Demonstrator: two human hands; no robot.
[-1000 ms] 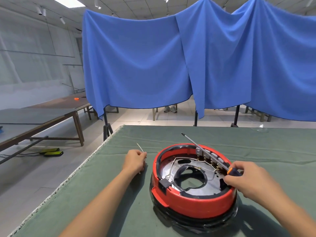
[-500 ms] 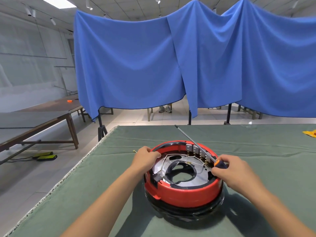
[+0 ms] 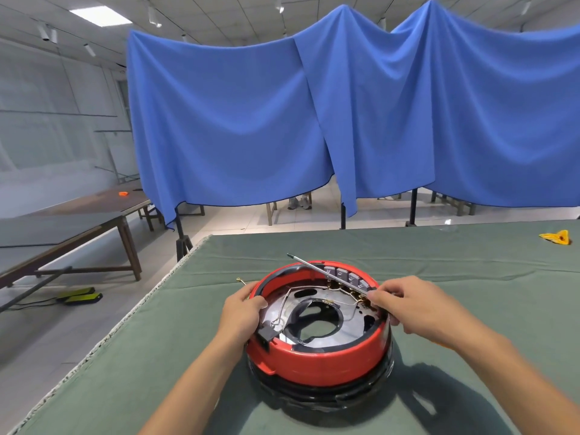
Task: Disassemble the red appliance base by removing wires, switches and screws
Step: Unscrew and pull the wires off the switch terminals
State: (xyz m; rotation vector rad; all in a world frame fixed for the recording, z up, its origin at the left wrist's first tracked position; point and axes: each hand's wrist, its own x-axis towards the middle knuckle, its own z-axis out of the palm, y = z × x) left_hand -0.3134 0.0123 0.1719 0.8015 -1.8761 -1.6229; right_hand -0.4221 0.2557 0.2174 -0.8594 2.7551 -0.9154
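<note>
Two hands (image 3: 243, 312) (image 3: 411, 304), one red base (image 3: 317, 365)

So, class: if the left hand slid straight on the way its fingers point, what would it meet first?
The left hand grips the red base's rim, fingers pointing right, into the bowl. It would probably first meet the thin wires over the metal plate; depth is unclear.

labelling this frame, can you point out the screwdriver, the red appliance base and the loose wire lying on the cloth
screwdriver (image 3: 317, 269): head view, on its metal shaft
red appliance base (image 3: 320, 362): head view, on its near red outer wall
loose wire (image 3: 241, 280): head view, on its looped end
</note>
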